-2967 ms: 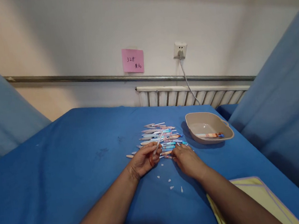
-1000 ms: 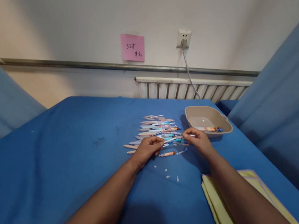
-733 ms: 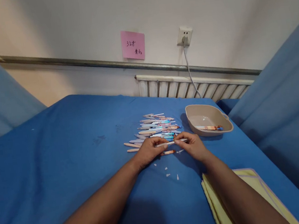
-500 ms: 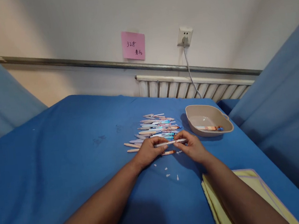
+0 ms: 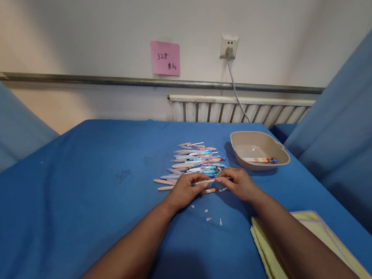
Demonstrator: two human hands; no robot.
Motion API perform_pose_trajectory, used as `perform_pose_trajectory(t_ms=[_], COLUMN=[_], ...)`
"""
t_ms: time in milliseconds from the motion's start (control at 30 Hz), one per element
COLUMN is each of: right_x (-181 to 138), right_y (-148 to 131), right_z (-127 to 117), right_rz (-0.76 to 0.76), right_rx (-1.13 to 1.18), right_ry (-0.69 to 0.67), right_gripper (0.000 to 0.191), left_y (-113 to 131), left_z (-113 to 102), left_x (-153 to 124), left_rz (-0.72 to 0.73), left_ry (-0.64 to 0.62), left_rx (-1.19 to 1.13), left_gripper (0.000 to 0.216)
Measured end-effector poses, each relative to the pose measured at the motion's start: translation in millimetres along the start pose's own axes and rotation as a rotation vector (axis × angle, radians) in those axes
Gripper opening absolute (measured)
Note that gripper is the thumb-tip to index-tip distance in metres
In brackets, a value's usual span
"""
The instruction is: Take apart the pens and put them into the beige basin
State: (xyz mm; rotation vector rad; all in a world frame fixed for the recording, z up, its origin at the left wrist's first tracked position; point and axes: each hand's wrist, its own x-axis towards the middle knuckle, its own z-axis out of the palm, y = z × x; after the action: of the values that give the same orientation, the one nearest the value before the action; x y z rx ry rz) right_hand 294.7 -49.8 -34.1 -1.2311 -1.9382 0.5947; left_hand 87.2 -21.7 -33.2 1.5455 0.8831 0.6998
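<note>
My left hand and my right hand pinch a slim pale pen between them, lying level just above the cloth. Its thin middle shows between my fingertips; I cannot tell whether it is one piece or a refill in a barrel. Right behind my hands lies a spread of pens and pen parts in grey, peach, white and blue. An orange-patterned pen part rests under my hands, partly hidden by my left fingers. Several small white tips are scattered in front of it.
A beige basin with a few patterned pen parts in it stands at the right. A folded yellow cloth lies under my right forearm. Blue cloth covers the table; a radiator and rail run behind.
My hands have come slightly closer together and a little lower, and less of the pen shows between them. The other things lie as before.
</note>
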Motion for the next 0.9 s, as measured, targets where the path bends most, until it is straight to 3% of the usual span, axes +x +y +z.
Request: perform_pose_trajectory(t_ms=[267, 433, 700, 900], right_x=[-0.6, -1.2, -1.4, -1.5], right_y=[-3.9, -3.6, -5.4, -1.4], right_z=[-2.8, -4.4, -4.5, -2.6], right_rz=[-0.082, -0.104, -0.158, -0.071], right_rx=[-0.060, -0.118, -0.089, -0.088], right_ry=[-0.004, -0.073, -0.026, -0.119], right_gripper=[0.005, 0.010, 0.010, 0.019], left_y=[0.7, 4.4, 1.4, 0.5], left_z=[-0.3, -1.6, -3.0, -2.2], left_x=[1.3, -1.6, -1.9, -2.2], left_rz=[-0.003, 0.036, 0.034, 0.026], left_ry=[0.013, -0.044, -0.092, -0.089], left_rx=[-0.040, 0.053, 0.056, 0.076], left_gripper=[0.026, 0.026, 0.030, 0.030])
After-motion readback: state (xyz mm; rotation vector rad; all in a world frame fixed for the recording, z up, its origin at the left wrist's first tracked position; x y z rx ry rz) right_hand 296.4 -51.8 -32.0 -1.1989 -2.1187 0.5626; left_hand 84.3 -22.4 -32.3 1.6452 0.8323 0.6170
